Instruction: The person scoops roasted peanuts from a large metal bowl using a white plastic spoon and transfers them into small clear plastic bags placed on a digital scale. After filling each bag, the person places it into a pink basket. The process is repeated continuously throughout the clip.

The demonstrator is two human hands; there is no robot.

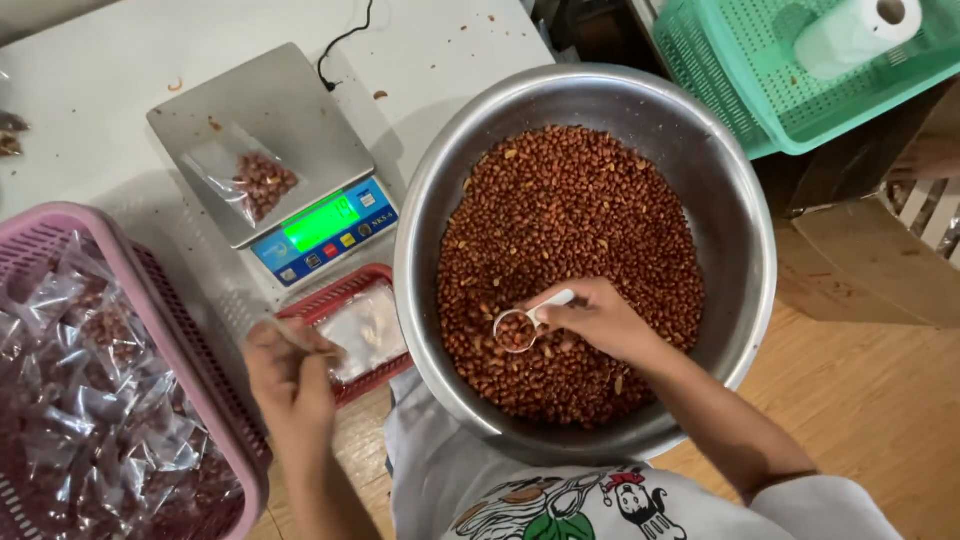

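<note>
Scoop (518, 328) down in the peanuts (570, 260), small, round and clear, white handle angled up to the right, a few nuts already in its cup. Right hand (600, 320) on that handle, fingers (560, 312) curled tight and pinching it, knuckles up, forearm reaching in from the lower right over the bowl's near rim. Peanuts red-brown, heaped across the bottom of the bowl (735, 230), big, round, steel, sitting right in front of the body.

Over to the left hand (290, 370), just outside the bowl's left rim, blurred. Fingers (305, 340) bunched together near the edge of the red tray (340, 295); looks like something thin and clear between them, but too smeared to tell for sure. Red tray small, mesh-sided, clear bags (365, 330) lying flat inside, tucked between bowl and scale.

Scale (290, 120) behind the tray, steel platform, green lit screen on the front. One bag (245, 175) on the platform, clear, a small cluster of peanuts in its corner. Black cable (340, 40) trailing off from behind it across the white table (90, 70).

Far left, pink basket (150, 310), full of filled clear bags, piled loose. Upper right, green basket (760, 90) with a white paper roll (855, 35) lying inside. Cardboard box (860, 260) below that, on a wooden floor (870, 400).
</note>
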